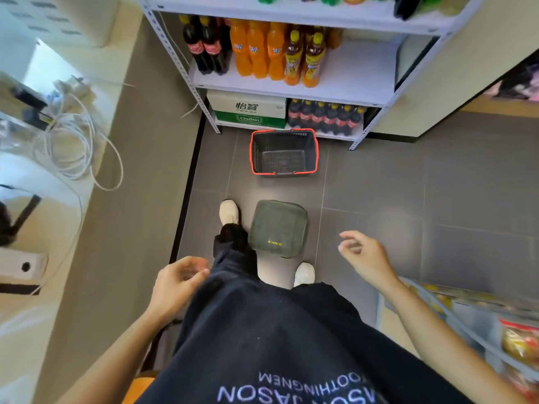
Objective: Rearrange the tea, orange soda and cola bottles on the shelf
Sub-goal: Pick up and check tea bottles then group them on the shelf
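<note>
Looking down from head height, both hands hang free with fingers loosely curled, the left hand (178, 282) by the thigh, the right hand (364, 253) out to the side. Ahead on the shelf (350, 80), cola bottles (205, 48) stand left, orange soda bottles (256, 51) in the middle, tea bottles (303, 58) right. A basket (284, 151) sits on the floor (408, 185) below.

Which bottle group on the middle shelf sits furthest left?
The cola bottles: dark with red labels, left of the orange soda and the yellow-capped tea.
</note>
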Demonstrator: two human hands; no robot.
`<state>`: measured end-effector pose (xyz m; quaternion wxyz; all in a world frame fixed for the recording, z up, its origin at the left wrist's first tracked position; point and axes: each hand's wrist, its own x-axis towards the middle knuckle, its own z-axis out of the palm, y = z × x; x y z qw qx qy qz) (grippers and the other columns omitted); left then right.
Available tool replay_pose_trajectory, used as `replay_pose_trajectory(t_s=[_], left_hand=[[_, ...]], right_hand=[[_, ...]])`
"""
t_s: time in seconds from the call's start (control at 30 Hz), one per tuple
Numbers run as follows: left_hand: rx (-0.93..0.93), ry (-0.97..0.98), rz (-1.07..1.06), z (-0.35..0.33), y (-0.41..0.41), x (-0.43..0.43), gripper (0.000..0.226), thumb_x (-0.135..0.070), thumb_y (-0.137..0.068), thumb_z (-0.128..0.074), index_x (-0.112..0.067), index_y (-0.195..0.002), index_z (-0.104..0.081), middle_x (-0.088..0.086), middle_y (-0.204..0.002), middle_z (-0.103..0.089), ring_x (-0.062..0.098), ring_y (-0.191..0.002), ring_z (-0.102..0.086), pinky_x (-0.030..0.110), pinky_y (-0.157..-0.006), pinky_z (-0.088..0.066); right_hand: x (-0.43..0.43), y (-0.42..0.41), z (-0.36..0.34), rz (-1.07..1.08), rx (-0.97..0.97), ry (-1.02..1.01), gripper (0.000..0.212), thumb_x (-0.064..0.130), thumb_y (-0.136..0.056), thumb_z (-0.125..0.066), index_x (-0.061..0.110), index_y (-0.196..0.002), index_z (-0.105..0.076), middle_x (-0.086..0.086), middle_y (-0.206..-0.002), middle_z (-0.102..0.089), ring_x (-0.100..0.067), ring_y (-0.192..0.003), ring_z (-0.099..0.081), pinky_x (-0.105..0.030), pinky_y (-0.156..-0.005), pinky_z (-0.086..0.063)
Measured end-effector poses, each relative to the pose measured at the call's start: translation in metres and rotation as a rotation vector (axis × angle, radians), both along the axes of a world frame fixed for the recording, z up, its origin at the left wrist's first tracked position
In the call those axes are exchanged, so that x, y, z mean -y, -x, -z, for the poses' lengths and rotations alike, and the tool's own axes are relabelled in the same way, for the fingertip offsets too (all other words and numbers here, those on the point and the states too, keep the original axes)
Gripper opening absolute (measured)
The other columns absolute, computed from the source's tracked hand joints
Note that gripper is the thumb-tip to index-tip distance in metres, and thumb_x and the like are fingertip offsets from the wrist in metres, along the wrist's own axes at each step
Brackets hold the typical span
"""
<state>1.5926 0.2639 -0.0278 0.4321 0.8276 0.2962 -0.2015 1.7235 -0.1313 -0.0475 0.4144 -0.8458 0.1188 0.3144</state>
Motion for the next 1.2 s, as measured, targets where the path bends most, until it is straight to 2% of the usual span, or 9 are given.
replay_pose_trajectory(t_s=[0.1, 0.27, 0.47, 0.6, 0.8, 0.9, 1.03, 1.13, 1.2], left_hand=[[0.023, 0.031, 0.006, 0.013, -0.062, -0.029, 0.013, -0.023, -0.091, -0.076, -0.034, -0.097, -0.074, -0.016, -0.093, -0.076, -0.001, -0.09, -0.07, 0.031, -0.085, -0.057], [0.072, 0.077, 0.124, 0.032, -0.185, -0.083, 0.018, -0.019, -0.09, -0.077, -0.037, -0.094, -0.073, -0.027, -0.089, -0.073, -0.008, -0.086, -0.068, 0.012, -0.077, -0.052], [0.049, 0.106, 0.297, 0.053, -0.326, -0.096, 0.019, -0.02, -0.09, -0.076, -0.038, -0.095, -0.072, -0.026, -0.086, -0.073, 0.001, -0.085, -0.071, 0.036, -0.088, -0.059], [0.046, 0.087, 0.387, 0.076, -0.406, -0.066, 0.014, -0.018, -0.088, -0.078, -0.027, -0.1, -0.076, -0.012, -0.09, -0.077, 0.011, -0.088, -0.072, 0.042, -0.093, -0.056], [0.062, 0.017, 0.41, 0.128, -0.498, 0.004, 0.016, -0.023, -0.087, -0.078, -0.026, -0.103, -0.076, -0.013, -0.09, -0.075, 0.013, -0.088, -0.071, 0.041, -0.093, -0.055], [0.05, -0.008, 0.369, 0.158, -0.532, 0.032, 0.014, -0.027, -0.088, -0.078, -0.033, -0.1, -0.074, -0.018, -0.086, -0.074, 0.01, -0.088, -0.07, 0.037, -0.094, -0.054], [0.069, 0.014, 0.304, 0.213, -0.567, 0.048, 0.02, -0.029, -0.085, -0.079, -0.046, -0.088, -0.07, -0.027, -0.079, -0.072, 0.006, -0.086, -0.07, 0.033, -0.091, -0.053], [0.144, 0.074, 0.302, 0.265, -0.588, 0.049, 0.02, -0.024, -0.086, -0.078, -0.041, -0.095, -0.073, -0.022, -0.083, -0.074, 0.006, -0.082, -0.07, 0.035, -0.089, -0.055], [0.223, 0.12, 0.289, 0.301, -0.603, 0.047, 0.018, -0.023, -0.085, -0.078, -0.035, -0.099, -0.075, -0.014, -0.085, -0.077, 0.01, -0.082, -0.071, 0.036, -0.089, -0.056]], right_hand=[[-0.03, -0.053, 0.011, 0.002, 0.005, 0.034, 0.025, 0.014, -0.095, -0.067, 0.02, -0.119, -0.068, 0.001, -0.098, -0.072, -0.019, -0.089, -0.068, -0.031, -0.084, -0.051], [-0.07, -0.106, 0.018, 0.13, -0.013, 0.112, 0.025, 0.011, -0.093, -0.071, 0.016, -0.117, -0.071, 0.004, -0.092, -0.071, -0.017, -0.085, -0.068, -0.032, -0.086, -0.053], [-0.083, -0.162, 0.02, 0.277, -0.022, 0.052, 0.024, 0.002, -0.09, -0.073, 0.01, -0.113, -0.074, -0.003, -0.089, -0.074, -0.019, -0.081, -0.07, -0.012, -0.072, -0.051], [-0.071, -0.218, 0.034, 0.265, -0.033, -0.038, 0.023, 0.005, -0.092, -0.073, 0.013, -0.113, -0.073, -0.007, -0.097, -0.077, -0.022, -0.092, -0.072, -0.019, -0.078, -0.054], [-0.038, -0.345, 0.097, 0.101, 0.033, -0.16, 0.024, 0.005, -0.09, -0.074, 0.015, -0.112, -0.074, -0.003, -0.098, -0.076, -0.01, -0.089, -0.071, -0.015, -0.081, -0.053], [-0.033, -0.415, 0.139, 0.053, 0.089, -0.208, 0.026, 0.007, -0.088, -0.077, 0.021, -0.109, -0.071, -0.001, -0.096, -0.074, -0.008, -0.083, -0.069, -0.023, -0.083, -0.054], [-0.055, -0.502, 0.205, 0.036, 0.245, -0.235, 0.043, 0.014, -0.083, -0.084, 0.023, -0.12, -0.064, 0.001, -0.104, -0.07, -0.004, -0.083, -0.068, -0.016, -0.078, -0.052], [-0.086, -0.558, 0.261, 0.082, 0.371, -0.262, 0.075, 0.018, -0.078, -0.089, 0.02, -0.142, -0.049, 0.002, -0.128, -0.06, -0.011, -0.105, -0.062, -0.02, -0.089, -0.049], [-0.108, -0.588, 0.297, 0.113, 0.506, -0.286, 0.082, 0.018, -0.073, -0.092, 0.022, -0.142, -0.047, 0.008, -0.134, -0.057, -0.007, -0.114, -0.056, -0.02, -0.096, -0.046]])
